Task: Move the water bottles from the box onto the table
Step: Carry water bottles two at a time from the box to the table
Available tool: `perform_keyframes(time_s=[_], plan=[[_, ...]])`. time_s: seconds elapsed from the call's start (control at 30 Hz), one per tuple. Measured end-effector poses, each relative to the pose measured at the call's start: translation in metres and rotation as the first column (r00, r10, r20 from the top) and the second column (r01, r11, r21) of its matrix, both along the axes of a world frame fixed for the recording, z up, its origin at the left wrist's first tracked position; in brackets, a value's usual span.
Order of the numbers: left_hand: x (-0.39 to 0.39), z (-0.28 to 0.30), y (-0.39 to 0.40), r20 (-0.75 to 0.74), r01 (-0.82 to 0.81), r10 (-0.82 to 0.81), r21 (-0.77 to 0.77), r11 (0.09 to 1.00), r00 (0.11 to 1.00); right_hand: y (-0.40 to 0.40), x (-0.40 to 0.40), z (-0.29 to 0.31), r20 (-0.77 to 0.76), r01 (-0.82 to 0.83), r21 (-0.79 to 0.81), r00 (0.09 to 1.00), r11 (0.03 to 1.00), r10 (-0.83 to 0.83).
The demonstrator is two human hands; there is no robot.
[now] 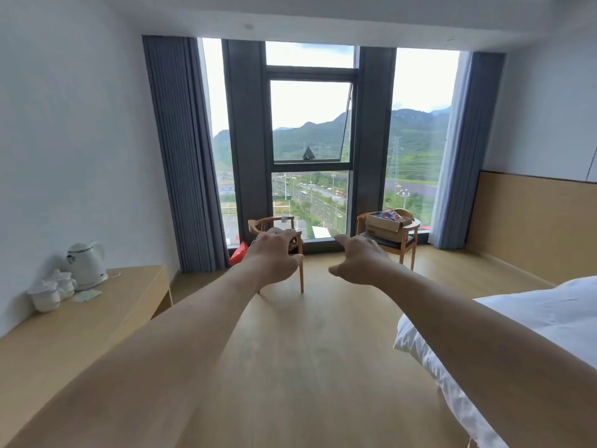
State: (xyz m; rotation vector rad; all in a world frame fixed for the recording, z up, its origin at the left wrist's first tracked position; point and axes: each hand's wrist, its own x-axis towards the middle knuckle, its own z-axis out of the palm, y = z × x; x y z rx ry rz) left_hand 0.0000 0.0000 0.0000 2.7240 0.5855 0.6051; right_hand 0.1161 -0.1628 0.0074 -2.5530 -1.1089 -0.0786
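A brown cardboard box (386, 227) stands on the seat of the right wooden chair (407, 244) by the window, with blue-and-red packaging showing at its open top; I cannot make out single bottles. The light wooden table (97, 305) runs along the left wall. Both my arms stretch forward over the floor. My left hand (274, 253) hangs palm down with loosely curled fingers and holds nothing. My right hand (358, 260) is also empty, fingers apart, well short of the box.
A white kettle (85, 263) and white cups (53, 291) sit at the table's far left end. A second wooden chair (274, 227) stands behind my left hand, a red bag (238, 253) beside it. A white bed (517, 334) fills the right side.
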Motion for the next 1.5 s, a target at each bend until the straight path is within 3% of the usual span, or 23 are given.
perform_keyframes(time_s=[0.37,0.67,0.9,1.27,1.5], plan=[[0.199,0.011,0.157,-0.066,0.083,-0.086,-0.047,0.995,0.994,0.164,0.168,0.006,-0.008,0.109,-0.031,0.994,0.994,-0.109],[0.355,-0.004,0.215,-0.12,0.164,-0.169,-0.049,0.985,0.978,0.214,0.322,-0.019,-0.079,0.235,-0.069,0.968,0.97,-0.24],[0.514,-0.025,0.249,-0.113,0.203,-0.203,-0.005,0.979,0.973,0.252,0.479,-0.04,-0.045,0.257,-0.036,0.965,0.966,-0.259],[0.771,-0.002,0.306,-0.09,0.205,-0.208,-0.042,0.978,0.974,0.297,0.741,-0.009,-0.042,0.297,-0.056,0.953,0.953,-0.299],[0.907,-0.027,0.36,-0.126,0.245,-0.248,-0.043,0.969,0.96,0.351,0.871,-0.034,-0.076,0.313,-0.09,0.944,0.945,-0.32]])
